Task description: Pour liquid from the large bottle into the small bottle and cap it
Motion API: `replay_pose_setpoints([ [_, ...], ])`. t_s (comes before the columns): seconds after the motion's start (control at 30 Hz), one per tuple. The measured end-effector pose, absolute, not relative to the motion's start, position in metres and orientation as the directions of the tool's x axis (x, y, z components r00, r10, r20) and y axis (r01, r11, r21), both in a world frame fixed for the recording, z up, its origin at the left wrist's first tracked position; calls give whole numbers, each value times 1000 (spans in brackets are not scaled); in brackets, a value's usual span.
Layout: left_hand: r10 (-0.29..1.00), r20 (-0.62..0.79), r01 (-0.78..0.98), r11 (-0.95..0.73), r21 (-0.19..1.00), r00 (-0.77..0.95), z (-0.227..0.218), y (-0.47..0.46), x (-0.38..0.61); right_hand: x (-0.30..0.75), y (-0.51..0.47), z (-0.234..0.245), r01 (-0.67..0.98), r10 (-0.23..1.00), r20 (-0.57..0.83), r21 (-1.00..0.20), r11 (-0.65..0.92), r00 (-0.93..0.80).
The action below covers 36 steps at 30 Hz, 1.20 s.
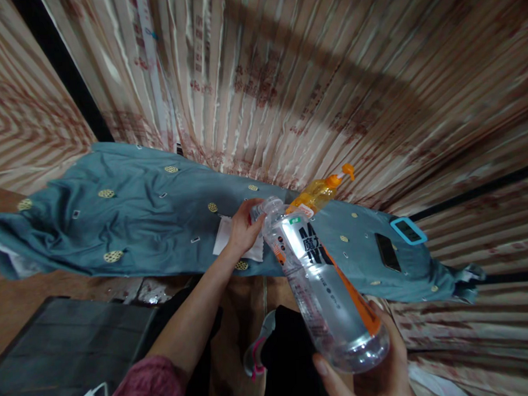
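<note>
A large clear plastic drink bottle point(324, 289) with a silver, black and orange label slants across the middle of the head view, its uncapped neck pointing up and left. My right hand point(376, 368) is closed around its base from below. At the neck, my left hand point(244, 228) is closed on a small clear plastic thing point(256, 212) beside the bottle's mouth; its exact kind is hard to make out. Under my left hand a white tissue point(222, 236) lies on the cloth. Just behind the bottle's neck stands a yellow pump bottle point(320, 194) with an orange pump head.
A blue-green cloth with pineapple prints point(145, 197) covers the narrow table. Toward the right lie a dark phone point(387, 251) and a blue-framed digital timer point(408, 231). Pleated curtains point(263, 93) hang close behind. A dark grey box-like surface point(69, 352) is at lower left.
</note>
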<state>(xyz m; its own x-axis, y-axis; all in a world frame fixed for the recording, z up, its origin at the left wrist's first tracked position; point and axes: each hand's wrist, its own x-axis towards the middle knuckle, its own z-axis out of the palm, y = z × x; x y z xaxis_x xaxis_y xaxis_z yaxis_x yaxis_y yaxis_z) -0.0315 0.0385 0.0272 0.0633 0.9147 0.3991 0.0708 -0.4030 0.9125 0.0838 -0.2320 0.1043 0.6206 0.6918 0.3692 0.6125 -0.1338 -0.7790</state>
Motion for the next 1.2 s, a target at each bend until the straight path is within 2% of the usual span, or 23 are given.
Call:
replay_pose_setpoints([
  [0.23, 923, 379, 72, -383, 921, 63, 29, 38, -31, 83, -232, 104, 611, 687, 355, -774, -165, 634],
  [0.37, 920, 388, 58, -390, 919, 54, 28, 38, -30, 81, -231, 105, 619, 679, 393, -777, -115, 620],
  [1.2, 926, 374, 53, -377, 925, 57, 29, 37, -31, 86, -231, 104, 641, 706, 404, -762, -92, 582],
])
